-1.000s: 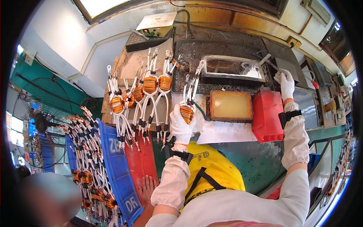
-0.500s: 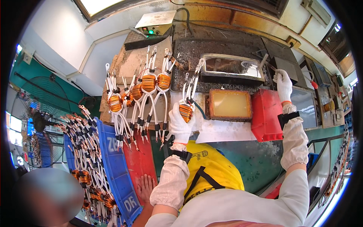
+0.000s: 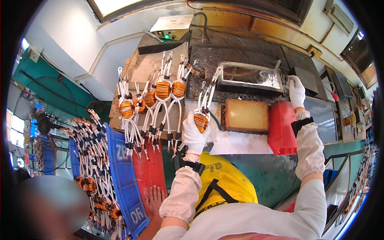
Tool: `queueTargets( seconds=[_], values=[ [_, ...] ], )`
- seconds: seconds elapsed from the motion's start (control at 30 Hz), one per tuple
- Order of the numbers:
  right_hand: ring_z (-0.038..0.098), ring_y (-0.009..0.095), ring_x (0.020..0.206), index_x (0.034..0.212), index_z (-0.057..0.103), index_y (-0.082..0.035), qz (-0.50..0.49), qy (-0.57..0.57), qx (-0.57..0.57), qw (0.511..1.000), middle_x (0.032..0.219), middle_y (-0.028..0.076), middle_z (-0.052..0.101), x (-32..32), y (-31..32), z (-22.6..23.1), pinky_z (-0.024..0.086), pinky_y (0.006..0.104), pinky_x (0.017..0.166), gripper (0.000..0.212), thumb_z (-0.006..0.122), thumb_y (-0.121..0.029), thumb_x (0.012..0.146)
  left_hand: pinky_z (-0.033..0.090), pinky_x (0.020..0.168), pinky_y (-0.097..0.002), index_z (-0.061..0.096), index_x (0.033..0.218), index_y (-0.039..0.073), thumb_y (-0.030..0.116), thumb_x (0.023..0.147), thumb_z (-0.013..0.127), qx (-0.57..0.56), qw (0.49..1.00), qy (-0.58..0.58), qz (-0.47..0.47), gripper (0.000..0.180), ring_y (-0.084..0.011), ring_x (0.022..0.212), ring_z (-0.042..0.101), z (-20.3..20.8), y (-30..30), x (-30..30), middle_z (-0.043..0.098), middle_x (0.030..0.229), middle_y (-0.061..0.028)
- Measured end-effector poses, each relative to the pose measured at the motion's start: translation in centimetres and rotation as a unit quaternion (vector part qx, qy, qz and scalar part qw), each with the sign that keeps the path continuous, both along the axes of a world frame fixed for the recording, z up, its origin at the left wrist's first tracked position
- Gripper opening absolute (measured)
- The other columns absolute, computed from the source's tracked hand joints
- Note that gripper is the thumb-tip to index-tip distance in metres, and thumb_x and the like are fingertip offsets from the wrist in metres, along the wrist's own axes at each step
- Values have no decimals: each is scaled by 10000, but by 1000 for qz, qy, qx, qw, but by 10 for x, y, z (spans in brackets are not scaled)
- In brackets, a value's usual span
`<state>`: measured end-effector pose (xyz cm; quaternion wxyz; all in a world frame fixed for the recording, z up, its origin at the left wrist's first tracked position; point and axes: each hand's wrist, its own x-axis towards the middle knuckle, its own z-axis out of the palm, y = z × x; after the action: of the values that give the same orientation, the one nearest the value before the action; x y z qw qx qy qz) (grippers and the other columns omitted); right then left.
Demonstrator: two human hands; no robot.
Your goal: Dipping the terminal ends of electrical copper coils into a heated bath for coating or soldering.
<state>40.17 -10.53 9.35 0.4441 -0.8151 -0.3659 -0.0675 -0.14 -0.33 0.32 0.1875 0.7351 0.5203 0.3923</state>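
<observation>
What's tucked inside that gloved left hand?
The left hand holds an orange copper-wound coil, its white leads pointing away from the person. The hand covers the coil's near-left side, and its underside can't be seen either.

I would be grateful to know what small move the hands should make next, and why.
Probably draw the flat tool leftward along the long tray: the right hand seems to grip it at the tray's right end, where the surface looks silvery, while farther left it looks darker. The left hand is occupied, holding a copper-wound coil.
</observation>
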Motion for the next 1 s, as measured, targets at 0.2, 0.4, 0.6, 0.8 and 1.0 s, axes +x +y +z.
queueTargets(
  seconds=[0.2, 0.4, 0.6, 0.8, 1.0],
  values=[
    [643, 353, 895, 1071, 632, -116, -9, -79, -67, 995, 953, 170, 667, -14, 14, 10, 507, 386, 761, 201, 506, -203, 942, 506, 718, -454, 382, 1348, 109, 250, 676, 792, 32, 999, -16, -8, 800, -382, 900, 585, -4, 3, 0, 521, 1083, -176],
    [624, 366, 933, 1072, 619, -103, 43, -128, -82, 987, 1009, 166, 652, -30, 22, 12, 501, 397, 787, 190, 511, -172, 932, 529, 650, -451, 387, 1353, 173, 311, 668, 812, 64, 998, -5, 4, 818, -359, 830, 610, -8, 6, 1, 506, 1066, -139],
    [611, 377, 936, 1078, 598, -115, 101, -181, -103, 973, 1063, 131, 631, -48, 23, 18, 504, 422, 775, 181, 512, -121, 918, 500, 729, -455, 380, 1350, 115, 254, 676, 790, 12, 1000, -14, -13, 801, -379, 917, 574, -1, 2, 0, 510, 1076, -173],
    [626, 353, 925, 1076, 591, -66, 125, -184, -167, 960, 1014, 148, 636, -65, 15, 30, 508, 388, 764, 185, 517, -58, 906, 502, 725, -459, 380, 1350, 114, 265, 673, 791, 27, 999, -22, -15, 807, -381, 900, 580, -4, 2, -1, 511, 1084, -171],
    [646, 321, 913, 1071, 601, -89, 86, -187, -65, 976, 1000, 146, 647, -30, -3, 39, 515, 380, 770, 183, 526, -78, 904, 502, 730, -470, 380, 1353, 123, 264, 663, 797, 4, 1000, 0, 2, 818, -394, 886, 586, -1, 2, 0, 517, 1089, -172]
  ],
)
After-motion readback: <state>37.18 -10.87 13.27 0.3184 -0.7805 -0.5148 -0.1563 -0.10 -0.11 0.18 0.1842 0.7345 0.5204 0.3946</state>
